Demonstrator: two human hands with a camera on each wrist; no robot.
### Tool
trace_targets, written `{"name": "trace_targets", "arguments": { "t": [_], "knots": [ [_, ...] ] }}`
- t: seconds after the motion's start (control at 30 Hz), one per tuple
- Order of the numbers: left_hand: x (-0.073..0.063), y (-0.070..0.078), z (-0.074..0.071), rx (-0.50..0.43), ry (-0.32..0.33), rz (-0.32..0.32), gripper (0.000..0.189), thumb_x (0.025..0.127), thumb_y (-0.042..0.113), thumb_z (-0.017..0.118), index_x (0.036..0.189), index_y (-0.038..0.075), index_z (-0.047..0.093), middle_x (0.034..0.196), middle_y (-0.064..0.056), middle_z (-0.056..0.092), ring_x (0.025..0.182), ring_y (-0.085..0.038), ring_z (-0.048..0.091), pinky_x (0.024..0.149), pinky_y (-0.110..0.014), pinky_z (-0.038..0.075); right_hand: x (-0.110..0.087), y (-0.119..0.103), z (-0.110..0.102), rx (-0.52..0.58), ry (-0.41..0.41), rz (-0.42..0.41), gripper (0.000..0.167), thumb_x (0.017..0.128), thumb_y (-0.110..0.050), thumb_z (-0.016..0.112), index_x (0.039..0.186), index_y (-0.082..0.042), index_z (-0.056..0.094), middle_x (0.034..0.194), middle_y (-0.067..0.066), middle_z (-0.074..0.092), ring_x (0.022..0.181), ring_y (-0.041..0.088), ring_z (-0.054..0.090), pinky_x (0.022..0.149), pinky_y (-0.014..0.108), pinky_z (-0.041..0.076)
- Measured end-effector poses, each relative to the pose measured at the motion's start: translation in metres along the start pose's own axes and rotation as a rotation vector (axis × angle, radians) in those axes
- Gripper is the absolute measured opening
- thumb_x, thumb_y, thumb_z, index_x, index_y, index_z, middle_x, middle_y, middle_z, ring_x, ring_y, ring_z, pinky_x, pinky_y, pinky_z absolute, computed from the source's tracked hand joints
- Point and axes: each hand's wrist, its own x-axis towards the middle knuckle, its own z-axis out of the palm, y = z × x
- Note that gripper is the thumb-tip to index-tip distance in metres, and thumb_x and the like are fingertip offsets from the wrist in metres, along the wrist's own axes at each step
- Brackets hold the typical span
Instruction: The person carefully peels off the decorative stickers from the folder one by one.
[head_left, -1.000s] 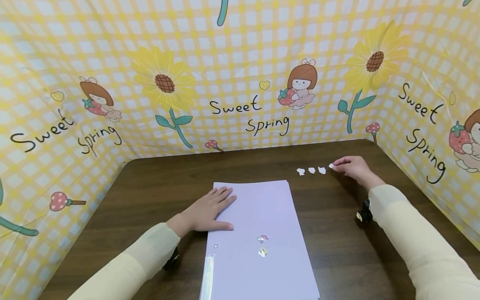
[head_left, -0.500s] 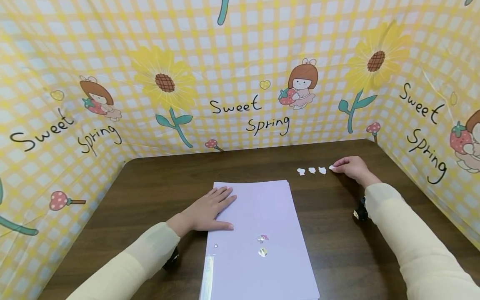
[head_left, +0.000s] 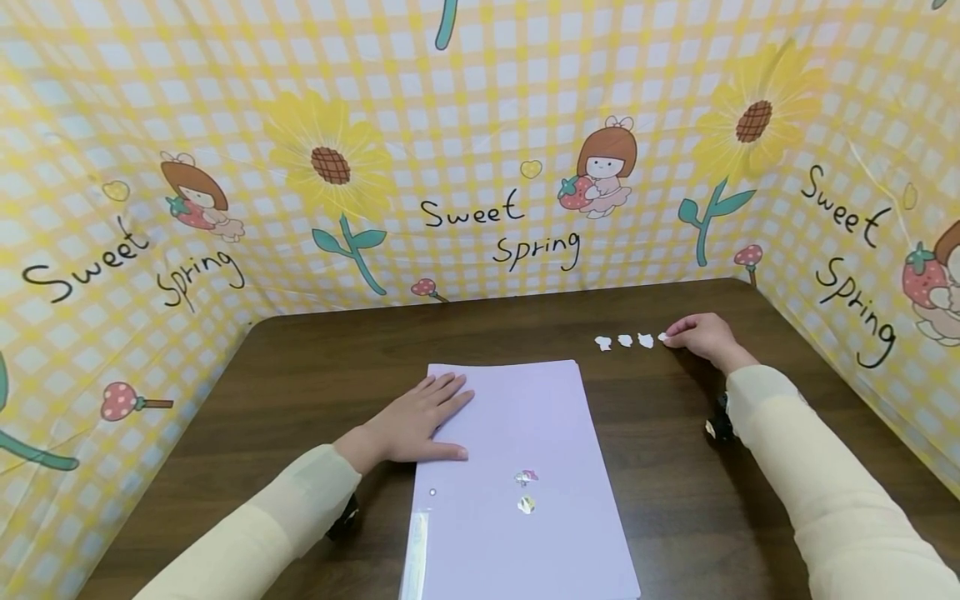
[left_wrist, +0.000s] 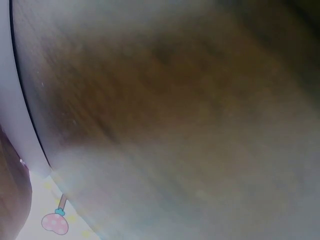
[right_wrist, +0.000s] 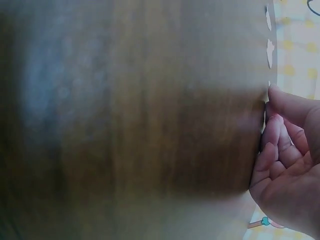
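My left hand (head_left: 416, 421) lies flat with spread fingers on the upper left of a lilac folder (head_left: 525, 417). Two small shiny stickers (head_left: 527, 505) are on the folder's cover, one above the other. At the back right, my right hand (head_left: 707, 340) pinches a small white cutout (head_left: 663, 337) between thumb and finger, right at the tabletop. Most of that piece is hidden by the fingertips. To its left, three similar white cutouts (head_left: 625, 341) lie in a row. In the right wrist view, the thumb (right_wrist: 287, 102) presses close to the table, its other fingers curled.
A dark wood-grain table (head_left: 322, 350) carries everything. Yellow checked cloth (head_left: 480, 125) printed with flowers and girls hangs behind and along both sides. A dark wrist camera (head_left: 720, 421) sits under the right sleeve, and another (head_left: 343, 518) under the left.
My right hand has lowered slightly with the white cutout, bringing it down to the row's right end. The right forearm has shifted a little left. My left hand stays put.
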Motion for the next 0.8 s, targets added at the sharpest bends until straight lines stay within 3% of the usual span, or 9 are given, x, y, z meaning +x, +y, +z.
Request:
{"name": "trace_targets", "arguments": {
  "t": [0.17,0.8],
  "knots": [
    [0.0003,-0.0001,0.0006,-0.001,-0.001,-0.003,0.098,0.086,0.080,0.036,0.155,0.012,0.024,0.160,-0.013,0.014,0.147,-0.028,0.008,0.116,-0.048,0.007,-0.0002,0.0000,0.0005,-0.016,-0.007,0.012,0.025,0.089,-0.018,0.071,0.098,0.006,0.068,0.103,0.021,0.063,0.089,0.031,0.052,0.075,0.037,0.040],
    [-0.0004,0.0015,-0.0012,0.001,-0.003,-0.001,0.097,0.086,0.078,0.037,0.155,0.012,0.024,0.160,-0.014,0.014,0.147,-0.028,0.008,0.116,-0.047,0.006,-0.0030,0.0026,0.0013,-0.001,0.025,-0.009,0.021,0.086,-0.014,0.074,0.090,0.004,0.065,0.092,0.015,0.062,0.084,0.029,0.051,0.071,0.035,0.040]
  ]
}}
